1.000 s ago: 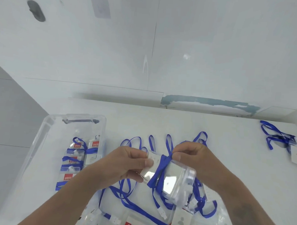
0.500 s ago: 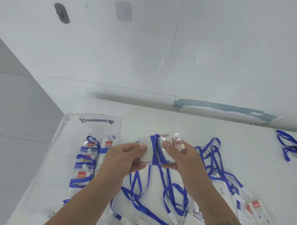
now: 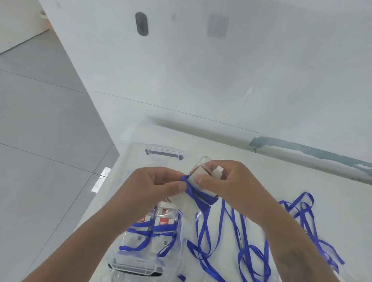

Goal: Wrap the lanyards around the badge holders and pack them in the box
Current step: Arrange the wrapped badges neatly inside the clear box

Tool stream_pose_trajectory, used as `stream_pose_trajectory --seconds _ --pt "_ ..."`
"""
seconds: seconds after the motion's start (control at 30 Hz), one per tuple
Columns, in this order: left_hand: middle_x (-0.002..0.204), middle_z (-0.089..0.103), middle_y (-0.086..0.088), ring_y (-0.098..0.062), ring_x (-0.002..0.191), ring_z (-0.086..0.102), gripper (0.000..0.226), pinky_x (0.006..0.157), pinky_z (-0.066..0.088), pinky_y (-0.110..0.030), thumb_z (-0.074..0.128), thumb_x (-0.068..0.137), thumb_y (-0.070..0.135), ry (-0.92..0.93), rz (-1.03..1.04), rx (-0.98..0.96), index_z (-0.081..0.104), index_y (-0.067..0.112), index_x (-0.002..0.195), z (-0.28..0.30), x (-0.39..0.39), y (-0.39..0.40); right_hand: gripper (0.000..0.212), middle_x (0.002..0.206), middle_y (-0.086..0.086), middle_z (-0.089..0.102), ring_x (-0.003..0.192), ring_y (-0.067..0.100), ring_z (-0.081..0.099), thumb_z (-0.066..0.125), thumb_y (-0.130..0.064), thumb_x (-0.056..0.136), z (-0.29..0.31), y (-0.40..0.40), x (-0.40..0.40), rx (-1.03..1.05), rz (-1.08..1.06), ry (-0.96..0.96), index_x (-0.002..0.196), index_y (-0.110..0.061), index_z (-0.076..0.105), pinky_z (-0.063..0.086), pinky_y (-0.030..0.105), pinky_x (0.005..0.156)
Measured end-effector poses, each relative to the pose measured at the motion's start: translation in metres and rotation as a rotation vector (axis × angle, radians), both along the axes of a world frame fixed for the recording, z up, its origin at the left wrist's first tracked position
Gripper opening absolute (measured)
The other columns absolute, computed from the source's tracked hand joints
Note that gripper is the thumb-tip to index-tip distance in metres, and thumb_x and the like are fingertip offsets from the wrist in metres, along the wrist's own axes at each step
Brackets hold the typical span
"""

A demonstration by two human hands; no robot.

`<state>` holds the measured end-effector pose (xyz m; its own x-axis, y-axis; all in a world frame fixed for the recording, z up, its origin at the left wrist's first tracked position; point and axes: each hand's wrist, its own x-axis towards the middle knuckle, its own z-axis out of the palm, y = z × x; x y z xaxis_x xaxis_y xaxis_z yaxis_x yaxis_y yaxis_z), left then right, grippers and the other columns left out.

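Above the right rim of the clear plastic box [image 3: 138, 151], both hands hold a clear badge holder [image 3: 201, 183] with a blue lanyard [image 3: 191, 191] wound round it. My left hand [image 3: 156, 186] pinches the lanyard at the holder's left edge. My right hand [image 3: 225, 182] grips the holder's right side, thumb on its face; a white clip sticks up by the fingers. Inside the box lie several wrapped badge holders [image 3: 164, 224] with red labels and blue bands.
Loose blue lanyards [image 3: 251, 244] with clear badge holders spread over the white table [image 3: 264, 164] to the right of the box. The table's left edge drops to a grey tiled floor [image 3: 33, 135]. A white wall rises behind the table.
The view has swung left and the box now sits under my hands. Both hands carried the holder toward the box, and the lanyard sits at the holder's left edge under my left fingers.
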<state>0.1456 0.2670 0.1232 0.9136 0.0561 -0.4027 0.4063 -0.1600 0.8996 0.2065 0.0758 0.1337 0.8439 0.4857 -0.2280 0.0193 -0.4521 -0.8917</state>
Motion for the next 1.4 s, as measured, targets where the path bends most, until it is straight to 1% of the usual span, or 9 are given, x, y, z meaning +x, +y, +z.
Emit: stream_pose_trajectory --seconds 0.1,0.2,0.4,0.5,0.7,0.83,1.0,1.2,1.4 --pt "0.080 0.075 0.015 -0.004 0.078 0.071 0.005 0.062 0.055 -0.016 0.068 0.087 0.027 0.029 0.062 -0.023 0.071 0.031 0.088 -0.008 -0.007 0.013 0.007 0.083 -0.001 0.072 0.080 0.019 0.070 0.072 -0.031 0.086 -0.006 0.020 0.000 0.024 -0.049 0.047 0.090 -0.028 0.069 0.058 0.027 0.068" --pt "0.082 0.076 0.007 -0.015 0.083 0.073 0.006 0.075 0.061 -0.029 0.067 0.089 0.024 0.067 0.187 -0.116 0.072 0.026 0.091 -0.020 -0.015 0.019 0.017 0.090 -0.004 0.073 0.082 0.014 0.071 0.073 -0.028 0.085 -0.017 0.045 -0.007 0.130 -0.146 0.140 0.101 -0.028 0.069 0.059 0.023 0.070" --pt "0.079 0.077 0.004 -0.016 0.077 0.074 0.013 0.074 0.061 -0.033 0.063 0.093 0.017 0.139 0.499 -0.292 0.073 0.024 0.089 -0.039 -0.023 0.027 0.044 0.103 0.001 0.073 0.094 0.025 0.072 0.073 -0.034 0.072 -0.053 0.090 -0.016 0.259 -0.333 0.395 0.115 -0.029 0.065 0.059 0.049 0.083" --pt "0.083 0.077 0.000 -0.018 0.079 0.073 0.010 0.076 0.060 -0.035 0.064 0.093 0.018 0.191 0.635 -0.365 0.073 0.019 0.097 -0.050 -0.024 0.028 0.032 0.104 -0.002 0.073 0.094 0.022 0.071 0.071 -0.025 0.084 -0.067 0.106 -0.022 0.229 -0.372 0.395 0.115 -0.029 0.062 0.060 0.046 0.081" --pt "0.058 0.071 0.012 -0.002 0.048 0.067 0.011 0.040 0.049 -0.017 0.060 0.096 0.014 0.229 0.780 -0.439 0.069 0.019 0.091 -0.056 -0.018 0.029 0.037 0.101 -0.006 0.073 0.091 0.017 0.072 0.075 -0.024 0.084 -0.082 0.120 -0.021 0.108 -0.345 0.373 0.117 -0.031 0.059 0.061 0.038 0.079" --pt "0.059 0.071 0.008 -0.001 0.044 0.065 0.010 0.037 0.046 -0.015 0.062 0.095 0.012 0.272 0.820 -0.461 0.068 0.018 0.090 -0.060 -0.011 0.027 0.038 0.103 -0.002 0.072 0.092 0.020 0.071 0.076 -0.020 0.082 -0.094 0.121 -0.014 0.046 -0.376 0.371 0.114 -0.029 0.058 0.062 0.036 0.076" --pt "0.091 0.071 -0.004 -0.016 0.073 0.068 0.009 0.053 0.053 -0.024 0.064 0.094 0.016 0.392 0.898 -0.483 0.068 0.018 0.101 -0.079 -0.004 0.027 0.041 0.107 0.001 0.067 0.091 0.021 0.069 0.074 -0.022 0.080 -0.117 0.135 -0.007 -0.057 -0.431 0.392 0.117 -0.026 0.056 0.061 0.037 0.074" --pt "0.082 0.067 -0.009 -0.021 0.070 0.062 0.006 0.065 0.051 -0.032 0.059 0.094 0.015 0.548 0.929 -0.526 0.061 0.012 0.089 -0.090 0.004 0.023 0.044 0.112 -0.001 0.061 0.097 0.018 0.062 0.068 -0.013 0.083 -0.143 0.157 0.010 -0.128 -0.474 0.420 0.122 -0.021 0.051 0.057 0.036 0.085" --pt "0.083 0.056 -0.009 -0.023 0.074 0.057 0.018 0.072 0.050 -0.038 0.056 0.097 0.015 0.629 1.047 -0.588 0.050 0.015 0.080 -0.097 0.006 0.027 0.038 0.090 -0.010 0.054 0.077 0.008 0.058 0.065 -0.010 0.086 -0.160 0.170 0.017 -0.169 -0.421 0.439 0.118 -0.019 0.048 0.050 0.020 0.060"
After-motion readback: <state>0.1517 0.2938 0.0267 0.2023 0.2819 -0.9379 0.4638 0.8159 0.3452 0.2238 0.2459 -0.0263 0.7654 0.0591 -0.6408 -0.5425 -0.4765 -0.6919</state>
